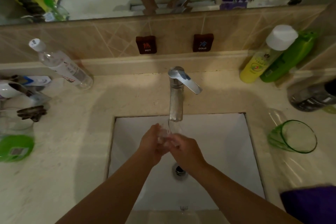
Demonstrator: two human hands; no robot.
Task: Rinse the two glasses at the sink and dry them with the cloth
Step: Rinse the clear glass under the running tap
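I see both hands over the sink [236, 151], left hand [151, 146] and right hand [186, 148] wrapped around a clear glass [166, 135] under the tap [176, 103], green glass [295, 137] on the counter right, purple cloth [311, 203] nearer

Clear glass [166, 135] mostly hidden between the hands; purple cloth [312, 203] cut off at right edge.

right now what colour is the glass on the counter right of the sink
Green-tinted and see-through: the glass sits right of the sink. Head view, the only one.
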